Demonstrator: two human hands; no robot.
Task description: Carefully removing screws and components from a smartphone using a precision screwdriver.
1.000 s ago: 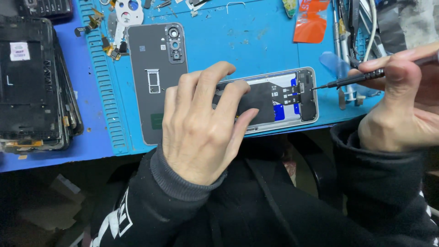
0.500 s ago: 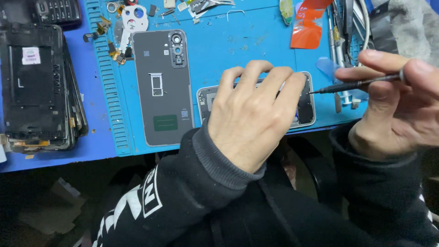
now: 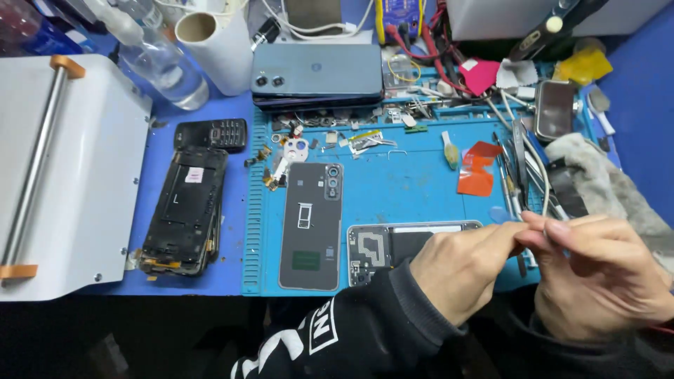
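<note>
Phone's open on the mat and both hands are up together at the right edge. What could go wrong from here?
1. The opened phone lies with its internals bare under the left hand; the dark sleeve hangs over its near edge and could drag it.
2. Small loose parts lie scattered on the blue mat; a sweep of either hand might scatter them.
3. The right hand works beside the tools, which could be knocked.

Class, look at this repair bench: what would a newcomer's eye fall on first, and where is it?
The two hands, left hand and right hand, meet fingertip to fingertip at lower right over an opened phone on the blue mat. Beside it lies a dark back cover; a white machine fills the left.
</note>
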